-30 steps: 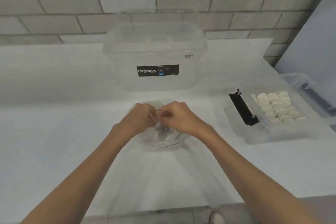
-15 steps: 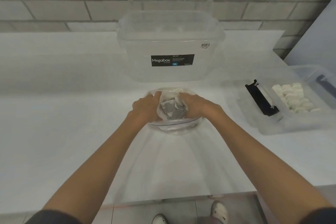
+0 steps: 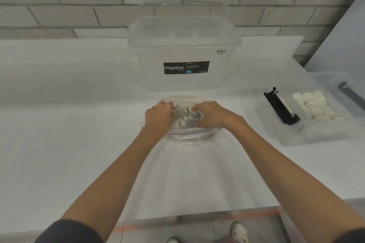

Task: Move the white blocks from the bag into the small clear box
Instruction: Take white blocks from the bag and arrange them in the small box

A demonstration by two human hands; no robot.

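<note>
At the bottom edge two light shoes stand on the floor, near an orange line. On the white table there is one clear bag with a blue line along its mouth. The left hand and the right hand each grip one side of this mouth with curled fingers and hold it apart. Inside the bag lie the white blocks; several show, but I cannot count them exactly.

To the right, well apart from the bag, is the small clear box. It has one black clip on its near end and holds a pile of blocks, too many and too small to count.

Behind the bag stands one big clear container with its lid on. Its black label reads "Megabox STORAGE" and "12L"; the smaller print is not readable. A barcode sticker is above it.
</note>
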